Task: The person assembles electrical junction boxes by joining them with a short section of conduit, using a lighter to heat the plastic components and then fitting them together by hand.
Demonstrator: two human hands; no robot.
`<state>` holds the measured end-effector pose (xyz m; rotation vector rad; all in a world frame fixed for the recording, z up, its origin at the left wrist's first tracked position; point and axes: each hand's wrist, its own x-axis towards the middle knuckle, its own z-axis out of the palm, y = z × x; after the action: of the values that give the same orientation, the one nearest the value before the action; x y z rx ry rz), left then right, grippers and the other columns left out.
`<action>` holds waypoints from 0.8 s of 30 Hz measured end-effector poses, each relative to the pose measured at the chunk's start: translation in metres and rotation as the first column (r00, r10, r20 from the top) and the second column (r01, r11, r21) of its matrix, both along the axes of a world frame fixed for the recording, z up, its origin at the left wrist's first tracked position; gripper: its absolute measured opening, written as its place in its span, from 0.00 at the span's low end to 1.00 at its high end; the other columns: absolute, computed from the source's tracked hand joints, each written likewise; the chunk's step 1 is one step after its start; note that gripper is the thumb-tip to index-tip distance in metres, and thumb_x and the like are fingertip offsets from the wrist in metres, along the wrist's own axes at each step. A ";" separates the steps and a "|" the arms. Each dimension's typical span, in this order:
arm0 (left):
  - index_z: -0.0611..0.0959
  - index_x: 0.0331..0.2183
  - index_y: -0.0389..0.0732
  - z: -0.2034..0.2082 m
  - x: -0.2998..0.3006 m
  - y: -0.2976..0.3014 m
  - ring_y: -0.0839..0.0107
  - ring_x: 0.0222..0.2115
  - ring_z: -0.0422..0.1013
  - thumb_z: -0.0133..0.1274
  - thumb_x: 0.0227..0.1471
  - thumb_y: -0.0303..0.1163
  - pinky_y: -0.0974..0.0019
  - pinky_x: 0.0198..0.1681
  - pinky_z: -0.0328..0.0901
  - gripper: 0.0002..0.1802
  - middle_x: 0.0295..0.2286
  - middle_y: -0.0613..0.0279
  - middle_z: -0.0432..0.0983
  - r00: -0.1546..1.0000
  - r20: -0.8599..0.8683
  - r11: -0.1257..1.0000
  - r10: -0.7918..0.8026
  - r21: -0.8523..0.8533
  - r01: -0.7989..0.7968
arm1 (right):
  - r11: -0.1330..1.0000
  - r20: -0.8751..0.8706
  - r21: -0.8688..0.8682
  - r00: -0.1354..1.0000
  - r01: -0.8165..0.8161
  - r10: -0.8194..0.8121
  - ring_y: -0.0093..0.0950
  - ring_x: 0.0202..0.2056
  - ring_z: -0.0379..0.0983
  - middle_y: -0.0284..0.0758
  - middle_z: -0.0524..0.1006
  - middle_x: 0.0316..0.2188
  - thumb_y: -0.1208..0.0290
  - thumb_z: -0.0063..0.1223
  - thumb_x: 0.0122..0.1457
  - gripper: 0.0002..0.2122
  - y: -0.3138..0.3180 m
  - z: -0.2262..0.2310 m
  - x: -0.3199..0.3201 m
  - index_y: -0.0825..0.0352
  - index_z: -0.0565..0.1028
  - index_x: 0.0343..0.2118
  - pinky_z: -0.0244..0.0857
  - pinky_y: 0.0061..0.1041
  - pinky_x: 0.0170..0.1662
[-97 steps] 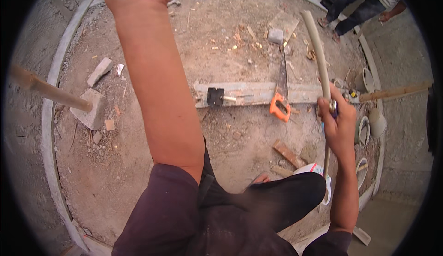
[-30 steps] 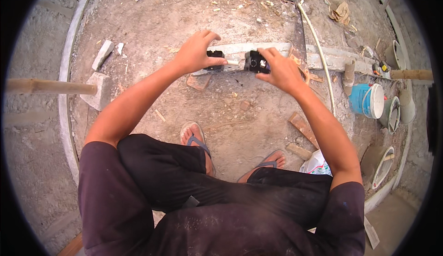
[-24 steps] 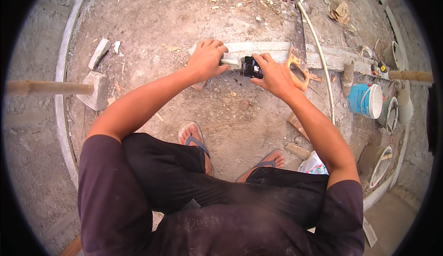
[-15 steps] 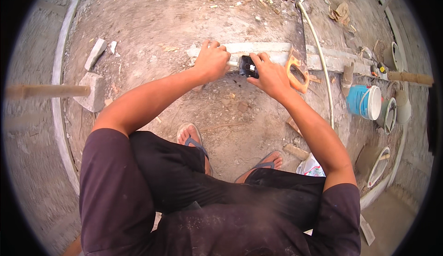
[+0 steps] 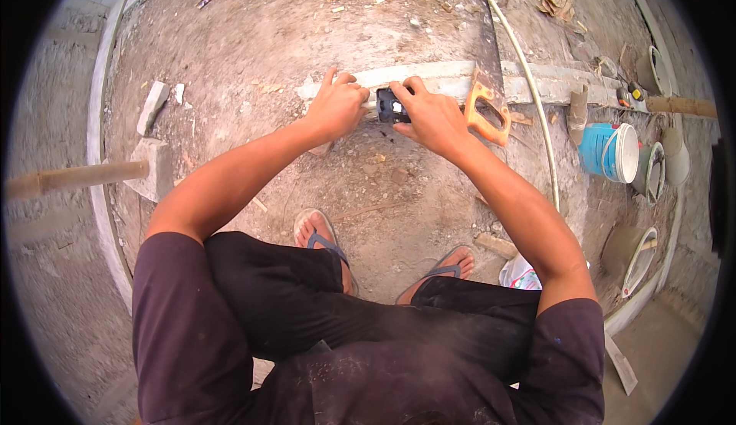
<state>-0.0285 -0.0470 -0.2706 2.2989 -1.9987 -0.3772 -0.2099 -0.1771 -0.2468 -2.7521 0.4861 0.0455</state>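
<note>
At the near edge of a pale plank [image 5: 431, 72], holding a black box [image 5: 389, 100] between thumb and bent fingers of the right hand [image 5: 431, 117]; brought closer to the loosely curled left hand [image 5: 336, 109], with hold hidden, than a second ago, apparently working box and short white pipe [image 5: 371, 106] together.

It was bright by my left hand [image 5: 337, 109]; far left of it, the wall [image 5: 50, 272] looked dim, blurry and bent.

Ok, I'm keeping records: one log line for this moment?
left hand: at white tube | right hand: holding black box | saw: right of hands
</note>
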 end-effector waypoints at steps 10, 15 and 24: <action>0.82 0.35 0.37 -0.003 -0.004 -0.001 0.57 0.50 0.70 0.60 0.51 0.32 0.40 0.66 0.48 0.11 0.36 0.55 0.80 0.997 0.025 0.996 -0.067 -0.059 0.068 | 0.996 0.074 0.061 0.995 0.058 -0.063 0.41 0.35 0.80 0.37 0.72 0.49 0.63 0.70 0.47 0.35 0.001 -0.001 -0.002 0.58 0.68 0.59 0.74 0.41 0.37; 0.81 0.35 0.37 0.005 -0.004 0.003 0.56 0.49 0.71 0.61 0.51 0.32 0.40 0.65 0.49 0.10 0.35 0.54 0.79 0.995 -0.086 0.996 -0.045 -0.075 0.039 | 0.999 0.102 0.039 0.995 0.000 -0.004 0.42 0.36 0.80 0.36 0.71 0.54 0.64 0.71 0.46 0.37 -0.002 0.003 -0.011 0.55 0.66 0.61 0.76 0.40 0.37; 0.83 0.41 0.38 0.044 -0.005 0.007 0.53 0.43 0.72 0.61 0.52 0.29 0.55 0.55 0.63 0.14 0.40 0.49 0.76 0.926 -0.373 0.981 0.057 -0.149 -0.121 | 0.981 0.453 0.182 0.891 -0.073 -0.018 0.43 0.41 0.79 0.37 0.73 0.55 0.63 0.74 0.42 0.40 -0.025 0.047 -0.007 0.56 0.67 0.61 0.76 0.36 0.43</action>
<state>-0.0335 -0.0401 -0.2262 2.0274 -1.6700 -0.5604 -0.2168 -0.2023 -0.1998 -2.4614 0.2922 -0.5067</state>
